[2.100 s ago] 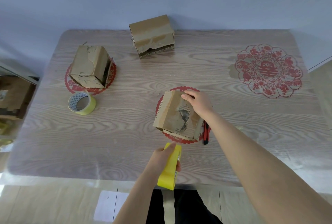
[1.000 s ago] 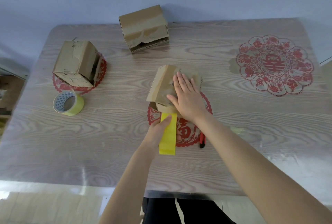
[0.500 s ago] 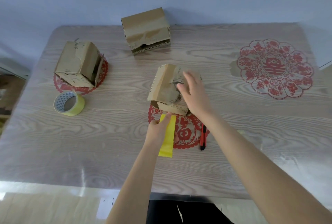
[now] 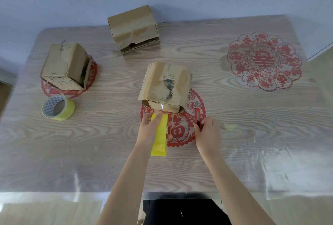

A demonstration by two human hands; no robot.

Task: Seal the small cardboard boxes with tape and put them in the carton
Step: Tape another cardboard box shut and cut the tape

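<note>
A worn small cardboard box point(image 4: 164, 85) stands in the middle of the table, partly on a red paper-cut. My left hand point(image 4: 151, 131) grips a yellow tape roll point(image 4: 159, 137) held on edge just in front of the box, with a clear strip running up to the box's near face. My right hand point(image 4: 208, 132) pinches the near end of a red utility knife point(image 4: 197, 114) that lies right of the box. Two more small boxes stand apart: one at the left point(image 4: 66, 67), one at the back point(image 4: 133, 29).
A second yellow tape roll point(image 4: 58, 107) lies flat at the left, in front of the left box. A large red floral paper-cut point(image 4: 264, 61) is at the back right. The wooden table point(image 4: 90, 152) is under a glossy film. No carton is in view.
My right hand has left the top of the middle box and come down to the red knife. My left hand still holds the tape roll in front of the box.
</note>
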